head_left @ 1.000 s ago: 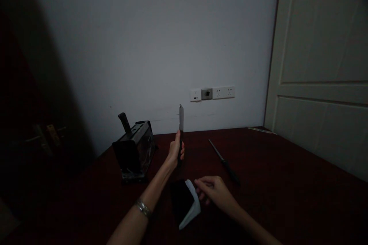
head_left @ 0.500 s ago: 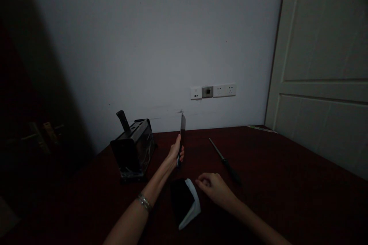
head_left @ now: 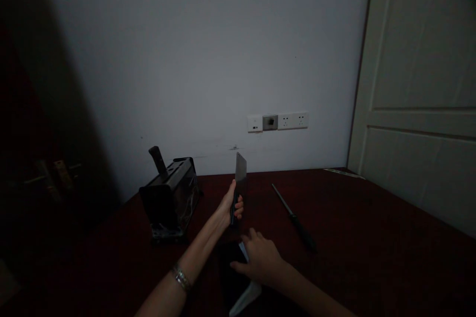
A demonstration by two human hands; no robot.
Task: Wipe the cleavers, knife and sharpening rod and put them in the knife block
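Observation:
My left hand [head_left: 229,208] is closed round the dark handle of a cleaver [head_left: 241,168], its broad blade pointing up and away from me. My right hand [head_left: 260,257] is over a flat black piece [head_left: 229,270] with a pale cloth-like edge [head_left: 247,298]; thumb and fingers are apart, and whether they press on it is unclear. To the right of both hands lies a sharpening steel [head_left: 293,218] with a black handle. At the left stands a knife block [head_left: 169,198] with one black handle [head_left: 157,159] sticking out of its top.
A dark red table [head_left: 357,218] meets a grey wall [head_left: 186,59] that carries a row of sockets [head_left: 277,122]. A pale panelled door [head_left: 420,158] borders the right side. A thin light strip [head_left: 344,173] lies at the table's far right edge. The light is dim.
My right hand has moved left onto the black piece with the pale edge, and its curled fingers have spread. The cleaver has turned slightly, showing more of its blade face.

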